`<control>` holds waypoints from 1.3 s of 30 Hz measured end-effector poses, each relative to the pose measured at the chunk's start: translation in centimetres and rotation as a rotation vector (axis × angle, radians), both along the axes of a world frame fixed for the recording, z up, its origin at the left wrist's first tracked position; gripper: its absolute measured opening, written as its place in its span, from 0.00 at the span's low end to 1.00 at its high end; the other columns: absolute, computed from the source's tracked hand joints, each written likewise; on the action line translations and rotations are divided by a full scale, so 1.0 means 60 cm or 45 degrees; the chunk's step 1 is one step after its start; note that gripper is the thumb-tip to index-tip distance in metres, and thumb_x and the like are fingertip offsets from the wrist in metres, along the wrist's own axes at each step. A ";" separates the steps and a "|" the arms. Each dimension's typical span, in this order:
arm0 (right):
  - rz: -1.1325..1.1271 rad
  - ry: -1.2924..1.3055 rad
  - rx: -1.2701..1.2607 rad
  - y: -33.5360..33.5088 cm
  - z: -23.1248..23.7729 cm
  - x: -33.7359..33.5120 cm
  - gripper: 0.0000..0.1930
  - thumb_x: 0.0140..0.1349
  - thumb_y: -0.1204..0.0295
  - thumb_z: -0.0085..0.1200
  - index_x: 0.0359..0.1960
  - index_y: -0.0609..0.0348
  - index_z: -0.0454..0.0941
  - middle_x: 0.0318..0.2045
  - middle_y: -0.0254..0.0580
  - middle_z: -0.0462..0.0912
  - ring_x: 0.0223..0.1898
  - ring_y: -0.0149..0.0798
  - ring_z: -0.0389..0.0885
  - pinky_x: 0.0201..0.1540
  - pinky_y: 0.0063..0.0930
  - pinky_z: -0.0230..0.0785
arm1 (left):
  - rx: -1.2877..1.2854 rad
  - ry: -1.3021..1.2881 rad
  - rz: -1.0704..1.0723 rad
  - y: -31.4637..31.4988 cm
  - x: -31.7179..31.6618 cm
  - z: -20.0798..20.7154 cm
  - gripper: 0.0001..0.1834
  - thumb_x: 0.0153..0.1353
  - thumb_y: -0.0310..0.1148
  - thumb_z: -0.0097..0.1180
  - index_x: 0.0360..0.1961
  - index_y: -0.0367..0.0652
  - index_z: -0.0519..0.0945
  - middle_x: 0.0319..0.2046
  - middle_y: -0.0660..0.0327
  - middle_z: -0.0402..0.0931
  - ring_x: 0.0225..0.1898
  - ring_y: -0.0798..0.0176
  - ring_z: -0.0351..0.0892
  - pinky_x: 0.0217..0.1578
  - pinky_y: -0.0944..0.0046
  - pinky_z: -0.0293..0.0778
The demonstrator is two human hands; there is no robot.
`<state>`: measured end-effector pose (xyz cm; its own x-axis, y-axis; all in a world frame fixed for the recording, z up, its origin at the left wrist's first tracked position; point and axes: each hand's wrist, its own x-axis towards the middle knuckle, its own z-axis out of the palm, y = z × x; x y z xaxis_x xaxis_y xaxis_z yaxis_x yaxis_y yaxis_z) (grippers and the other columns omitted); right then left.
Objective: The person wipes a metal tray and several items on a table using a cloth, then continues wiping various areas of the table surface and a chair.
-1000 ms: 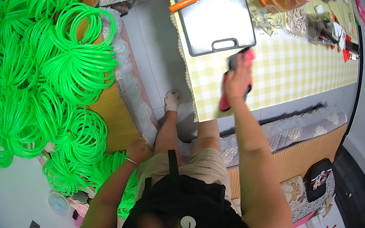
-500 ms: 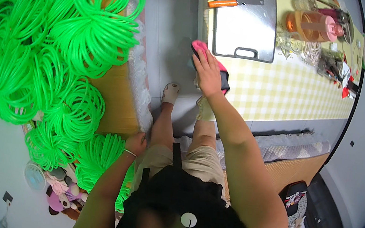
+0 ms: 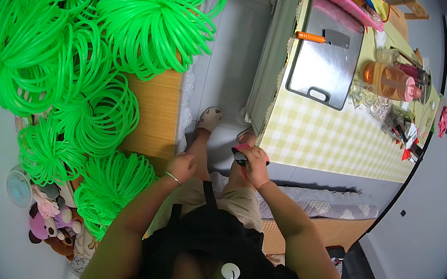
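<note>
My right hand (image 3: 256, 166) is closed round a small, soft-looking pink-and-black glove-like item (image 3: 242, 157), held over my right knee by the table corner. Part of it is covered by the fingers. My left hand (image 3: 181, 165), with a bracelet at the wrist, is curled into a loose fist above my left thigh; nothing shows in it. Left of it lie large bundles of bright green plastic rings (image 3: 154, 25), heaped over a yellow-brown mat (image 3: 152, 114).
On the checked tablecloth (image 3: 316, 136) lies a metal cutting board (image 3: 324, 68) with an orange-handled cleaver (image 3: 336, 39). An amber jug (image 3: 388, 81) with a pink lid stands beyond. A small fan (image 3: 19, 188) and plush toys (image 3: 43, 225) sit lower left. A padded bench (image 3: 329, 207) is at right.
My right hand has drawn back from the table edge toward my knee, carrying the pink-and-black item. My left hand has lifted off the mat's edge to my thigh. The view has shifted.
</note>
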<state>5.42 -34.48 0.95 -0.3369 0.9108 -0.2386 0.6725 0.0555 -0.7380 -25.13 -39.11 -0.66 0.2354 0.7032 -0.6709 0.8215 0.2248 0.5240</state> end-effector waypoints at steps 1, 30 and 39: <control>-0.114 0.085 -0.034 0.010 0.021 -0.012 0.25 0.46 0.83 0.54 0.50 0.56 0.77 0.45 0.46 0.77 0.50 0.54 0.71 0.55 0.44 0.63 | -0.056 -0.098 0.108 0.012 0.017 0.007 0.21 0.58 0.41 0.58 0.49 0.39 0.79 0.42 0.47 0.80 0.42 0.46 0.81 0.44 0.53 0.77; 0.516 -0.420 0.372 0.250 -0.074 0.272 0.24 0.59 0.70 0.55 0.60 0.55 0.73 0.61 0.43 0.73 0.64 0.46 0.69 0.64 0.41 0.62 | -1.331 -0.427 1.835 0.223 0.406 -0.383 0.22 0.58 0.54 0.63 0.21 0.47 0.77 0.15 0.65 0.68 0.17 0.60 0.66 0.23 0.58 0.66; 0.560 -0.488 0.433 0.229 -0.115 0.298 0.21 0.61 0.64 0.48 0.56 0.44 0.78 0.63 0.31 0.72 0.69 0.37 0.61 0.72 0.35 0.47 | -0.687 -0.524 1.139 0.555 0.548 -0.566 0.38 0.63 0.55 0.51 0.61 0.31 0.69 0.56 0.35 0.72 0.58 0.38 0.71 0.56 0.52 0.66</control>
<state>23.33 -20.77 -5.92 -0.6423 0.7536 -0.1395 0.7450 0.5711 -0.3447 7.75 -5.81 -34.64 0.0652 0.3709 -0.9264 0.0378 0.9268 0.3737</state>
